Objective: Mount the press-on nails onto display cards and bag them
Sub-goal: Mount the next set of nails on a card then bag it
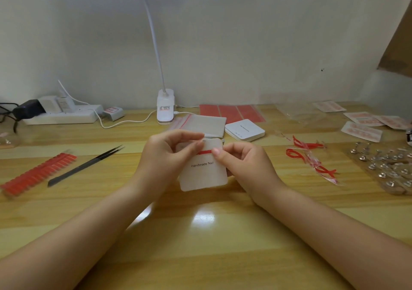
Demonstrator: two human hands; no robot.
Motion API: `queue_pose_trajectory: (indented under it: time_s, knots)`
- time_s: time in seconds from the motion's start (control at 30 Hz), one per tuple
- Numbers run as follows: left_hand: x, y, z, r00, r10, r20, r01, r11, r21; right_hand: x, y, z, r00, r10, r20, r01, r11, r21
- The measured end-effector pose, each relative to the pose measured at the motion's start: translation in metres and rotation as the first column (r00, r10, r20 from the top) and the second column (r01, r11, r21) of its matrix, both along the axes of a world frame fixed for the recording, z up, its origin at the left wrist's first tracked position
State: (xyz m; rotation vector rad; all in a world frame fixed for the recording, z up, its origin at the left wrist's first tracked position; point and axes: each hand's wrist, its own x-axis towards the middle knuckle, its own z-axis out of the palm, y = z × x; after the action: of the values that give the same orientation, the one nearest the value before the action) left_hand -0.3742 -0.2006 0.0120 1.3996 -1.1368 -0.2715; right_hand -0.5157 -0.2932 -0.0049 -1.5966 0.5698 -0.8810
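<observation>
While both hands meet above the desk (211,234) middle:
Card: white card (204,171), tilted, held just over the desk.
Left hand (166,156): grip pinched on the card's top edge.
Right hand (242,160): fingertips clamped on the red strip (204,152) across the card.
Card stack (244,130): toward the far edge.
Tweezers (85,166): left side.
</observation>
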Motion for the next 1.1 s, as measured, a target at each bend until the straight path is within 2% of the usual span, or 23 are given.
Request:
queue_pose_trajectory:
  time_s: [0.07, 0.17, 0.23, 0.3, 0.37, 0.47, 0.57, 0.63, 0.7, 0.77, 0.8, 0.87, 0.97, 1.1]
  knots:
    - [0.002, -0.001, 0.004, 0.990, 0.023, -0.142, -0.021, 1.000, 0.011, -0.001, 0.000, 0.001, 1.000, 0.019, 0.017, -0.019, 1.000, -0.017]
    - [0.008, -0.003, 0.008, 0.931, -0.004, -0.366, 0.050, 0.992, 0.116, -0.001, -0.002, 0.002, 0.997, -0.042, 0.058, 0.041, 0.999, 0.007]
    - [0.010, -0.004, 0.008, 0.916, 0.025, -0.400, 0.053, 0.982, 0.181, -0.001, -0.005, 0.002, 0.993, -0.096, 0.075, 0.094, 0.995, 0.024]
    - [0.011, -0.004, 0.009, 0.918, 0.029, -0.395, 0.038, 0.986, 0.160, -0.002, -0.005, 0.005, 0.995, -0.065, 0.073, 0.060, 0.996, 0.060]
    - [0.011, -0.001, 0.014, 0.937, 0.011, -0.349, 0.018, 0.997, 0.078, -0.003, -0.005, 0.009, 0.998, 0.055, 0.040, -0.059, 0.993, 0.100]
    - [0.011, 0.005, 0.027, 0.996, -0.008, -0.086, 0.007, 1.000, -0.005, -0.006, -0.005, 0.016, 0.973, 0.230, -0.013, -0.228, 0.970, 0.089]
    - [0.004, 0.012, 0.038, 0.977, -0.091, 0.193, 0.091, 0.996, 0.008, -0.008, -0.003, 0.025, 0.958, 0.284, -0.026, -0.283, 0.959, 0.032]
    - [-0.002, 0.014, 0.040, 0.953, -0.081, 0.293, 0.080, 0.997, 0.015, -0.008, 0.002, 0.032, 0.968, 0.243, -0.056, -0.247, 0.967, -0.065]
    - [-0.005, 0.014, 0.037, 0.902, 0.093, 0.421, -0.082, 0.996, -0.043, -0.008, 0.005, 0.036, 0.990, 0.141, -0.016, -0.141, 0.978, -0.155]
    - [-0.008, 0.015, 0.037, 0.785, 0.315, 0.534, -0.277, 0.949, -0.154, -0.008, 0.006, 0.038, 0.997, 0.055, 0.049, -0.044, 0.979, -0.197]
    - [-0.010, 0.016, 0.039, 0.761, 0.368, 0.534, -0.314, 0.930, -0.192, -0.008, 0.008, 0.039, 0.997, 0.029, 0.070, -0.014, 0.980, -0.198]
    - [-0.015, 0.017, 0.041, 0.806, 0.334, 0.488, -0.280, 0.943, -0.182, -0.008, 0.012, 0.039, 0.996, 0.003, 0.092, 0.015, 0.980, -0.200]
    - [-0.022, 0.016, 0.039, 0.896, 0.215, 0.389, -0.217, 0.975, -0.040, -0.007, 0.019, 0.039, 0.995, 0.021, 0.097, 0.003, 0.970, -0.241]
    - [-0.022, 0.015, 0.041, 0.939, 0.141, 0.315, -0.163, 0.986, 0.044, -0.007, 0.026, 0.041, 0.993, 0.062, 0.099, -0.029, 0.951, -0.307]
